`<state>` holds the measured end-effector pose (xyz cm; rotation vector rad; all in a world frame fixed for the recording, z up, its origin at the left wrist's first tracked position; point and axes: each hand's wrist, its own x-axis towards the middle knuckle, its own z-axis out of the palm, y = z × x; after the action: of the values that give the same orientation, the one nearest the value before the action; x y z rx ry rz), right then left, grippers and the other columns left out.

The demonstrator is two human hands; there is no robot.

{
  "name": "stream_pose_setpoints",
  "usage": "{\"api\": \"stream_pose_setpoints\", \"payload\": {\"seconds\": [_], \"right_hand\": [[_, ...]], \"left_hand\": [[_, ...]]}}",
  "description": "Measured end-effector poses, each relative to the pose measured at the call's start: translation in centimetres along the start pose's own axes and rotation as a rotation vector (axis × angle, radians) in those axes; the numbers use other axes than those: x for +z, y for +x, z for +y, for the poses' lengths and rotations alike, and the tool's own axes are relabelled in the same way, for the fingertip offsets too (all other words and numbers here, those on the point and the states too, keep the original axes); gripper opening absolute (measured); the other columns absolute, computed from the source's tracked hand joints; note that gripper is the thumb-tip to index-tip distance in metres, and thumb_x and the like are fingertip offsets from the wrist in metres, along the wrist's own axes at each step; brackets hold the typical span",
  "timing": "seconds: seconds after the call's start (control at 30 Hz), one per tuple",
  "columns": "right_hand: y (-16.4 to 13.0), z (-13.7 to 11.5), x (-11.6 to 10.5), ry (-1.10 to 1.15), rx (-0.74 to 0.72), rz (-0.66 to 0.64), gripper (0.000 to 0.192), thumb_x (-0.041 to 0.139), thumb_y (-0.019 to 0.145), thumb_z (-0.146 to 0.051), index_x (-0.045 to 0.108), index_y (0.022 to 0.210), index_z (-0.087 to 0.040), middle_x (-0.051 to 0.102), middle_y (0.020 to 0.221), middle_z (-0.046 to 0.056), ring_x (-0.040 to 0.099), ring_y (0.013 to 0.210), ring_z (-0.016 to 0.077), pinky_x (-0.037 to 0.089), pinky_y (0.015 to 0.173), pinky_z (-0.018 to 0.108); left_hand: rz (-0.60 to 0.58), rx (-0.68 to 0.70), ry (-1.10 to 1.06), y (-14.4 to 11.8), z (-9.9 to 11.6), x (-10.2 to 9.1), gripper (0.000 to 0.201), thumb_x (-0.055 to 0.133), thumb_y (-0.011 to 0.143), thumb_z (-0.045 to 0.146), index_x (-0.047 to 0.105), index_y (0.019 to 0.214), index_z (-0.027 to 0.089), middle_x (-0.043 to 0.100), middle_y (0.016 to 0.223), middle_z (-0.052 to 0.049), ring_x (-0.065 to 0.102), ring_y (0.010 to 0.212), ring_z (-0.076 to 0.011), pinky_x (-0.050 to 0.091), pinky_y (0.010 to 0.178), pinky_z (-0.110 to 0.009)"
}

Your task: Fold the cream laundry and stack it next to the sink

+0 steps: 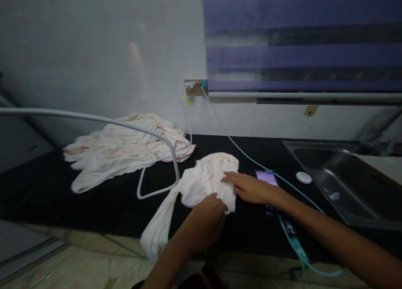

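Observation:
A crumpled white garment [204, 180] with pinkish seams lies bunched on the black countertop [125, 209]. A long part like a sleeve [160, 228] trails from it to the left and hangs over the front edge. My left hand [210, 218] is closed on the garment's near edge, its fingertips partly hidden. My right hand [251, 187] rests on the garment's right side with fingers stretched over the fabric. Just beside that wrist is a phone [266, 177] with a lit screen, partly covered by my forearm.
A heap of similar white cloth [125, 149] lies at the back left. A grey tube [176, 159] bends across it. On the right are a round white object [303, 177] and a steel sink [333, 172]. A teal cable [241, 151] runs from the wall sockets [196, 88].

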<state>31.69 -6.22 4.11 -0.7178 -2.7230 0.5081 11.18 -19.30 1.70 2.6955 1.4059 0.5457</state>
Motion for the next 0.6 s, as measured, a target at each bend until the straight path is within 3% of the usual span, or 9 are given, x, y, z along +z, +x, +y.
{"api": "stream_pose_setpoints", "payload": {"seconds": [0.1, 0.23, 0.4, 0.5, 0.6], "right_hand": [[0.9, 0.9, -1.0, -0.093, 0.014, -0.053, 0.057, 0.05, 0.091, -0.004, 0.063, 0.144, -0.022, 0.053, 0.159, 0.011, 0.052, 0.145, 0.0225, 0.04, 0.121, 0.041], [1.8, 1.6, -2.0, -0.221, 0.107, -0.104, 0.045, 0.068, 0.091, -0.019, 0.07, 0.135, -0.027, 0.06, 0.151, 0.01, 0.066, 0.127, 0.0285, 0.051, 0.107, 0.04], [2.8, 3.7, -4.1, -0.311, 0.414, 0.06, 0.023, 0.068, 0.094, -0.024, 0.078, 0.114, -0.023, 0.076, 0.117, 0.012, 0.072, 0.109, 0.0293, 0.053, 0.094, 0.037], [3.1, 4.9, -5.2, -0.369, 0.59, 0.097, 0.024, 0.07, 0.093, -0.032, 0.078, 0.112, -0.02, 0.074, 0.113, 0.015, 0.071, 0.109, 0.0337, 0.054, 0.09, 0.041], [3.1, 5.2, -5.3, -0.418, 0.638, 0.053, 0.023, 0.072, 0.089, -0.028, 0.078, 0.109, -0.017, 0.068, 0.122, 0.019, 0.07, 0.108, 0.0353, 0.055, 0.086, 0.042]], "left_hand": [[-0.12, 0.015, 0.03, 0.6, 2.2, 1.1, 0.008, 0.052, 0.094, 0.015, 0.058, 0.095, 0.02, 0.066, 0.098, -0.007, 0.062, 0.089, -0.0242, 0.057, 0.082, -0.043], [-0.16, 0.044, 0.012, 1.9, 4.8, 2.1, 0.006, 0.06, 0.094, 0.02, 0.062, 0.099, 0.02, 0.066, 0.108, -0.009, 0.063, 0.098, -0.0251, 0.056, 0.087, -0.042], [-0.233, 0.104, -0.033, 1.9, 7.0, 2.9, 0.007, 0.063, 0.093, 0.023, 0.063, 0.1, 0.021, 0.067, 0.111, -0.009, 0.064, 0.099, -0.025, 0.057, 0.083, -0.04], [-0.208, 0.033, -0.068, 1.6, 7.7, 2.7, 0.018, 0.063, 0.097, 0.037, 0.062, 0.108, 0.023, 0.068, 0.118, -0.008, 0.066, 0.1, -0.0257, 0.057, 0.081, -0.042], [-0.132, -0.115, -0.171, 2.2, 7.1, 1.8, 0.024, 0.057, 0.101, 0.045, 0.062, 0.112, 0.025, 0.069, 0.115, -0.007, 0.068, 0.099, -0.0239, 0.056, 0.078, -0.039]]}}
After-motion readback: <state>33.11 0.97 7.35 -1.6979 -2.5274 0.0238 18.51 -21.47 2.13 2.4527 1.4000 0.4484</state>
